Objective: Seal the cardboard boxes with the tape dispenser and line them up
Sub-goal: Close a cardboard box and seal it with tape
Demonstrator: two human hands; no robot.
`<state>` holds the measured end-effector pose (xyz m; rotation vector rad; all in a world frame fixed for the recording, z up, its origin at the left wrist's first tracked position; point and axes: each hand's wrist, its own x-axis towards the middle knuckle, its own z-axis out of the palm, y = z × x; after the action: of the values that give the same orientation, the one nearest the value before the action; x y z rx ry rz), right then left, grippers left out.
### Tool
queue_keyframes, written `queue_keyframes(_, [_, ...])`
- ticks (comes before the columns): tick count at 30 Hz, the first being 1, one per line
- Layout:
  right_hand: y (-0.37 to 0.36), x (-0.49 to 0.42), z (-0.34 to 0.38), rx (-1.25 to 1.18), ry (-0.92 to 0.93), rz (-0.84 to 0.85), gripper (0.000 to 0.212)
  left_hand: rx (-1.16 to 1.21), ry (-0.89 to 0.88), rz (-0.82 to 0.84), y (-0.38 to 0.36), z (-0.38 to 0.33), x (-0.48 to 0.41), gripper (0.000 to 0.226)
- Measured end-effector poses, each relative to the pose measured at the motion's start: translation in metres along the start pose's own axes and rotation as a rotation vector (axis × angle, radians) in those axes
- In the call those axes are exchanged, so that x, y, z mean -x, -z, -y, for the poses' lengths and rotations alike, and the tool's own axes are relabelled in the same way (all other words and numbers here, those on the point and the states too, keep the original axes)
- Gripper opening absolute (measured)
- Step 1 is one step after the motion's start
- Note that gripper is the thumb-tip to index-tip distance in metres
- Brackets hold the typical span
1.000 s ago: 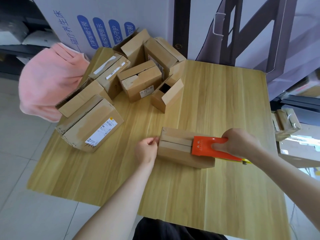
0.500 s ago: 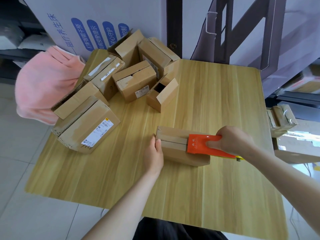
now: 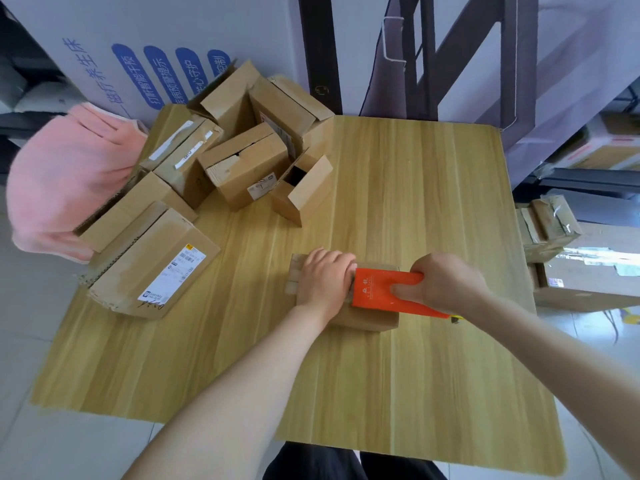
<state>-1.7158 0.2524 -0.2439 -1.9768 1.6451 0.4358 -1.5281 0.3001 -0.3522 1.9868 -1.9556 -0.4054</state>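
- Work piece: one small box (image 3: 367, 322) lies flat on the table (image 3: 433, 188), toward the person's edge and well apart from the other stock.
- Left hand (image 3: 323, 278): palm down on the box top, fingers extended and close together, holding nothing. Judged purpose: to pin the flaps shut and stop the box sliding under the pull of the tape.
- Right hand (image 3: 446, 282): fingers and thumb curled firmly round the handle end of the orange tape dispenser (image 3: 379, 289). The dispenser's front edge rests on the box top, just beside the left fingertips and in line with the box's length, as suits a run along the seam.
- Whether tape already lies on the seam cannot be told, as the hand and dispenser cover it.
- Pile of boxes (image 3: 242, 168): heaped at the table's far left corner, several with flaps ajar, one standing open. Judged unsealed and awaiting their turn.
- Progress: judged early, since no box stands in a row yet.
- Pink cloth (image 3: 69, 174): bunched beyond the table's left edge and plays no part in the work.
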Motion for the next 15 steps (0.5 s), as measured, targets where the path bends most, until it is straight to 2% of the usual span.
queue_keyframes(9, [0.0, -0.011, -0.048, -0.231, 0.128, 0.065, 0.034, -0.111, 0.014, 0.009, -0.001, 0.002, -0.001, 0.042])
queue_keyframes(15, [0.008, -0.015, -0.107, -0.282, 0.13, 0.086, 0.027, -0.134, 0.036, 0.018, -0.003, -0.001, -0.001, 0.037])
